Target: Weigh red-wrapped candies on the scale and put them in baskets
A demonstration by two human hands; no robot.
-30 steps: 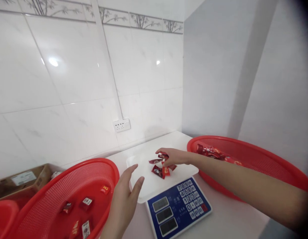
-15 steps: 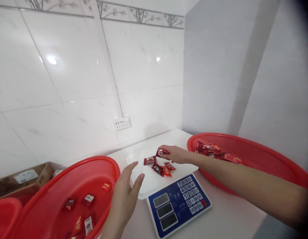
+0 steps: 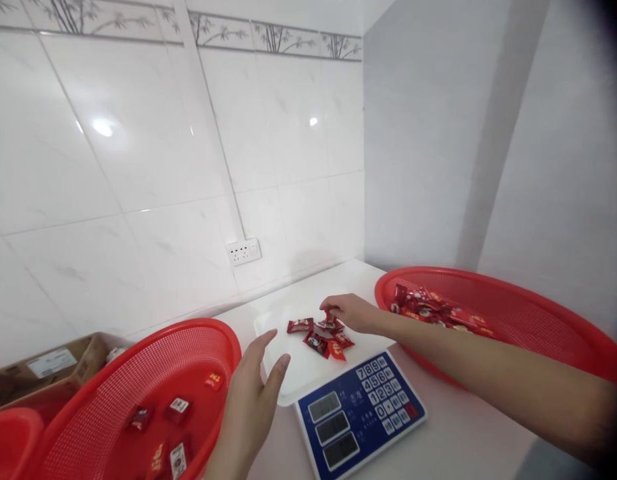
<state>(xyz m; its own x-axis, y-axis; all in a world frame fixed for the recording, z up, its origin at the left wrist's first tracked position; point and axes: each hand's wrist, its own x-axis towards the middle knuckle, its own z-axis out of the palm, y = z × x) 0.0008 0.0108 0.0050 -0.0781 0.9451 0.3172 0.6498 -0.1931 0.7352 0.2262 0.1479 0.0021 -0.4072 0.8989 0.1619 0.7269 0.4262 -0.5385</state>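
Observation:
Over the white weighing tray (image 3: 288,373), my right hand (image 3: 351,312) has its fingertips closed on a red-wrapped candy (image 3: 329,324) at the top of a small group. Other wrapped candies lie on the tray, among them a dark red one (image 3: 300,325), a black-and-red one (image 3: 316,343) and a bright red one (image 3: 336,350). My left hand (image 3: 253,387) is open at the tray's left edge, thumb and fingers apart, with nothing in it. Below the tray is the scale's blue panel (image 3: 361,417), with keys and three display windows.
A red mesh basket (image 3: 223,333) at the left holds several scattered candies. At the right, another red basket (image 3: 533,300) holds a heap of candies (image 3: 433,310). A cardboard box (image 3: 83,360) and a smaller red container (image 3: 13,433) sit far left. Behind is a tiled wall with a socket (image 3: 243,252).
My right hand has shifted slightly right and its candy now rests against the others on the tray. My left hand stays open in nearly the same place. The view has tilted slightly.

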